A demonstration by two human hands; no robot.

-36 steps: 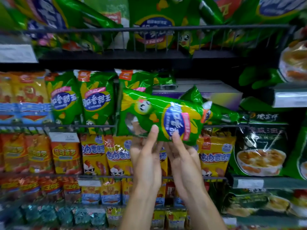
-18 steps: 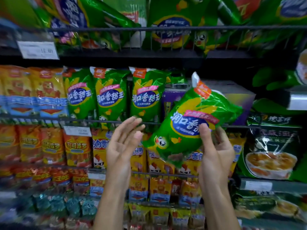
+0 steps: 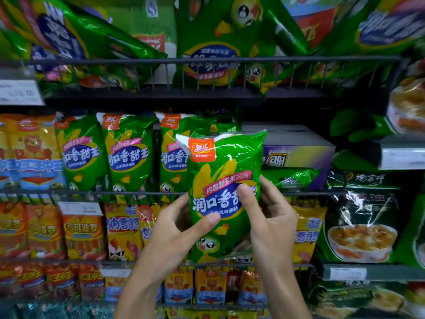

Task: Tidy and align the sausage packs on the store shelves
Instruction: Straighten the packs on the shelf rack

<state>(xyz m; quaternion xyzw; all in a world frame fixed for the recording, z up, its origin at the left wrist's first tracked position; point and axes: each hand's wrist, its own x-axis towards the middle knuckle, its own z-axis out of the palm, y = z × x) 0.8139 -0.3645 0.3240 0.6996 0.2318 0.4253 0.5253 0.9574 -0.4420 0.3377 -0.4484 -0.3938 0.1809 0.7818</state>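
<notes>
at the far left of the middle shelf stand orange and blue packs (image 3: 30, 153), and a white price tag (image 3: 19, 92) hangs on the shelf edge above them. just to their right is a row of three upright green sausage packs (image 3: 128, 155), side by side behind the black wire rail (image 3: 115, 193); the third one is partly covered by the pack in hand. below that row, a lower shelf carries orange and yellow packs (image 3: 82, 231) with another price tag (image 3: 79, 208) clipped to the rail in front of them.

the left hand (image 3: 174, 236) comes up from below and grips the left edge of the held green sausage pack (image 3: 224, 178): its thumb lies across the front of the lower label and its fingers curl behind the bag. the pack stands upright, orange logo at the top and cartoon corn face at the bottom, held in front of the shelf rail just right of the row of three. the right hand (image 3: 269, 217) clamps the pack's right side, thumb pressed on the blue label, fingers wrapped round the back.

behind the pack, a purple and grey carton (image 3: 299, 153) sits on the middle shelf, with a green pack lying flat (image 3: 289, 178) before it. further right hang dark green bags showing a bowl of food (image 3: 361, 224). the top shelf holds large tilted green packs (image 3: 213, 42).
</notes>
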